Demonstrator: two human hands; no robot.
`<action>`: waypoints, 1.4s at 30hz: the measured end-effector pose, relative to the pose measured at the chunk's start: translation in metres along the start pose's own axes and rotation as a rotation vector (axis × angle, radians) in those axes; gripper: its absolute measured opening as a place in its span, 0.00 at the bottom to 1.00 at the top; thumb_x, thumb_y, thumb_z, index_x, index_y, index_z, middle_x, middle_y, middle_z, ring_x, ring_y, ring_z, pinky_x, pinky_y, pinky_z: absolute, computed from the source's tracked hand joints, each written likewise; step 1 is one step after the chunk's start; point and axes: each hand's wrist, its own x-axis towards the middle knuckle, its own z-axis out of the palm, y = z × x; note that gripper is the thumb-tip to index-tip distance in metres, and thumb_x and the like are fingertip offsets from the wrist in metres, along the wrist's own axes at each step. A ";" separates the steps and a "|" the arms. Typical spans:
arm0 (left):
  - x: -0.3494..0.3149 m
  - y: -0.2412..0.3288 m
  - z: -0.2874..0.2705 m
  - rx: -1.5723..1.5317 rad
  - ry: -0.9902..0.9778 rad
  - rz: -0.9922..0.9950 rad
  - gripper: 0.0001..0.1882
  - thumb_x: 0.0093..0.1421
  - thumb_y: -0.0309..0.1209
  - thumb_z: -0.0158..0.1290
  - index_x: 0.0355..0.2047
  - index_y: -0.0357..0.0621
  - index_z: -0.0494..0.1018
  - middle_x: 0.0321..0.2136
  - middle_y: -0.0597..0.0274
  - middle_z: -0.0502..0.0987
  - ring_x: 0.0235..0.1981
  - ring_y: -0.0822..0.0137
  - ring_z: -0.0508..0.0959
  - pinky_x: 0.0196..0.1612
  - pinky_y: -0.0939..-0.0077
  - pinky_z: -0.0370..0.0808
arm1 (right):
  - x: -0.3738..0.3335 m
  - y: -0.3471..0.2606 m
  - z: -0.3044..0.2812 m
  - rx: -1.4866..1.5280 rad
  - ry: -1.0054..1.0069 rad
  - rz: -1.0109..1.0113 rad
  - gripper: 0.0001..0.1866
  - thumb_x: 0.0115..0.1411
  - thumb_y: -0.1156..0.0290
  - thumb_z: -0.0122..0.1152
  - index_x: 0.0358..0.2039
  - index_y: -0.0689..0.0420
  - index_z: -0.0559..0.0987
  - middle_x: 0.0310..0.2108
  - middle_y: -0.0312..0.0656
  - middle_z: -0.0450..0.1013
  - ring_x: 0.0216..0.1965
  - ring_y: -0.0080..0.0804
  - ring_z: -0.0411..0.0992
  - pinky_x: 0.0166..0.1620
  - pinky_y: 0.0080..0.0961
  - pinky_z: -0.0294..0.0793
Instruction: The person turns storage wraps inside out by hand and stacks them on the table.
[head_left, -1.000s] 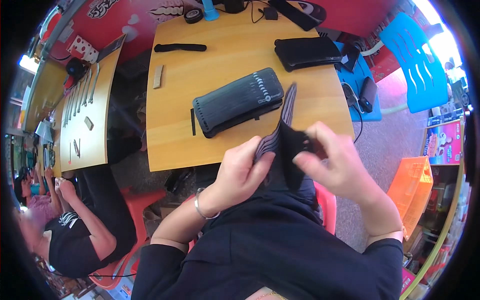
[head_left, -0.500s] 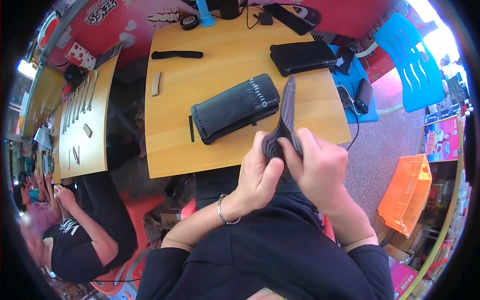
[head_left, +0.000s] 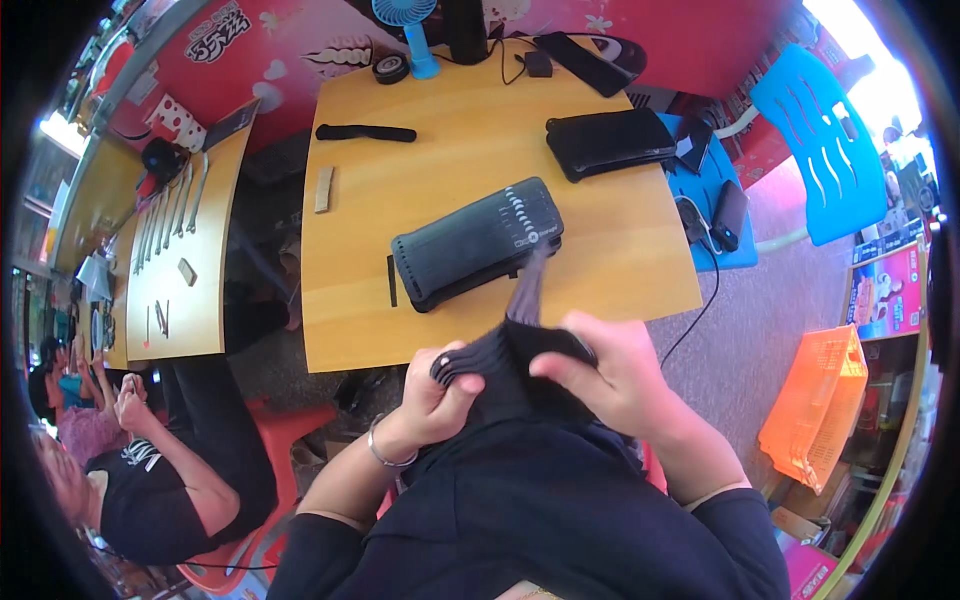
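Note:
A black pleated, fabric-like piece (head_left: 500,360) is stretched between my two hands above my lap, its several folds bunched at the left end. My left hand (head_left: 432,395) pinches the bunched folds between thumb and fingers. At the other end my right hand (head_left: 622,370) grips the edge, thumb lying on the inner face. A narrow dark flap of the piece points up toward the table. Just beyond lies a stack of flat black pieces (head_left: 470,245) with white printed marks on top. Thin black strips stick out from beneath that stack.
On the wooden table (head_left: 350,330) lie another black stack (head_left: 610,143), a black strip (head_left: 365,133), a beige block (head_left: 324,190) and a blue fan (head_left: 420,50). A blue chair (head_left: 825,150) and orange crate (head_left: 815,410) stand right. Another person (head_left: 165,490) sits left.
My hands have moved apart and lower, toward my body. The pleated piece, folded tight before, is now spread wider between them. The view has shifted slightly upward.

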 end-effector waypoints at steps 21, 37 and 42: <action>-0.023 0.013 -0.088 -0.435 0.099 -0.340 0.29 0.64 0.45 0.54 0.56 0.34 0.65 0.49 0.54 0.75 0.48 0.64 0.76 0.52 0.67 0.73 | -0.029 0.064 -0.112 0.370 0.134 0.448 0.17 0.58 0.59 0.67 0.31 0.60 0.75 0.25 0.28 0.70 0.28 0.14 0.65 0.32 0.16 0.66; -0.034 0.008 -0.213 -0.894 0.201 0.014 0.37 0.66 0.54 0.44 0.65 0.38 0.55 0.63 0.53 0.61 0.64 0.55 0.62 0.66 0.55 0.56 | -0.070 0.141 -0.225 0.060 0.473 0.459 0.18 0.67 0.58 0.55 0.44 0.63 0.74 0.38 0.35 0.74 0.38 0.24 0.71 0.44 0.24 0.69; 0.000 0.007 -0.161 -0.685 0.563 -0.101 0.34 0.64 0.51 0.48 0.61 0.39 0.60 0.55 0.53 0.71 0.53 0.56 0.74 0.54 0.58 0.74 | -0.049 0.098 -0.187 -0.496 0.485 0.320 0.15 0.65 0.62 0.56 0.39 0.64 0.76 0.32 0.40 0.76 0.33 0.30 0.74 0.39 0.25 0.71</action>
